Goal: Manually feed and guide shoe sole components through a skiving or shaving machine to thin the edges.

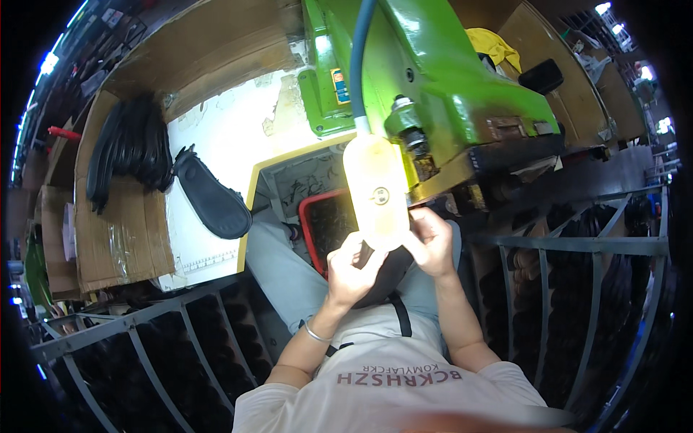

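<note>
My left hand (354, 270) and my right hand (433, 245) are raised close together over my lap, beneath a glowing lamp head (375, 189) on a blue-grey flexible neck. Their fingers are closed in pinches around a black piece (387, 280), which looks like part of a shoe sole. The lamp hides its far end and some fingertips. Beyond the right hand stands a green machine (462, 86) with a dark metal working head (413, 133). A dark shoe sole (209, 193) lies on the white tabletop (206, 130), left of both hands.
A stack of black soles (131, 148) stands in the cardboard box (123, 238) at left. Below the table opening sits a red-rimmed bin (312, 234). Metal racks (166, 321) with dark items flank me on both sides. A yellow cloth (493, 47) lies behind the machine.
</note>
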The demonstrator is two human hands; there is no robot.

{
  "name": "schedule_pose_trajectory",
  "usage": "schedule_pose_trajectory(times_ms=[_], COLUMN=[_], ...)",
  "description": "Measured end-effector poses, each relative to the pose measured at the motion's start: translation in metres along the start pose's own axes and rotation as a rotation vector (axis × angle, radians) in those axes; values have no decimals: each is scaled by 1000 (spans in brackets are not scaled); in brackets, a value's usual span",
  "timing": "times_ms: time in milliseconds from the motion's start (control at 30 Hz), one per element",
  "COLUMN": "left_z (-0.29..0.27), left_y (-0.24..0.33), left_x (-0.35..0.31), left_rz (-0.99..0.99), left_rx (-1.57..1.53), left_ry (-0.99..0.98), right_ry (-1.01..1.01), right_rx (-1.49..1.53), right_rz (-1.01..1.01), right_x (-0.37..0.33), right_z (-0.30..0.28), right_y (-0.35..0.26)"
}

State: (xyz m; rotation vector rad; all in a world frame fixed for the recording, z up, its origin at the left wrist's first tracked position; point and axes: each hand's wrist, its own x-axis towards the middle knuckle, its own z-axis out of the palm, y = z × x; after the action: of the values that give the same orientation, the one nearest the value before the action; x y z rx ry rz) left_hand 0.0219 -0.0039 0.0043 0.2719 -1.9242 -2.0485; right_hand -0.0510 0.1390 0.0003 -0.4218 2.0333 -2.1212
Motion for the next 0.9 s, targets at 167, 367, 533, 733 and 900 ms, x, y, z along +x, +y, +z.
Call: schedule_pose_trajectory(times_ms=[167,367,533,733,900], left_z=[7,19,17,-72,-223], left_y=[7,15,18,11,1], left_x=[24,17,-3,7,78], left_rz=[68,-73,-115,69,119], left_rx=[156,5,-103,74,508], left_ry=[-257,-163,47,119,766], right_ry=[170,162,24,-40,100], right_rx=[-33,-50,129,-15,662], right_rz=[-32,5,36,-13,366], right_x=[-8,2,13,2,6], right_z=[-19,-15,15,43,64], right_y=[-6,-19,-30,-12,16])
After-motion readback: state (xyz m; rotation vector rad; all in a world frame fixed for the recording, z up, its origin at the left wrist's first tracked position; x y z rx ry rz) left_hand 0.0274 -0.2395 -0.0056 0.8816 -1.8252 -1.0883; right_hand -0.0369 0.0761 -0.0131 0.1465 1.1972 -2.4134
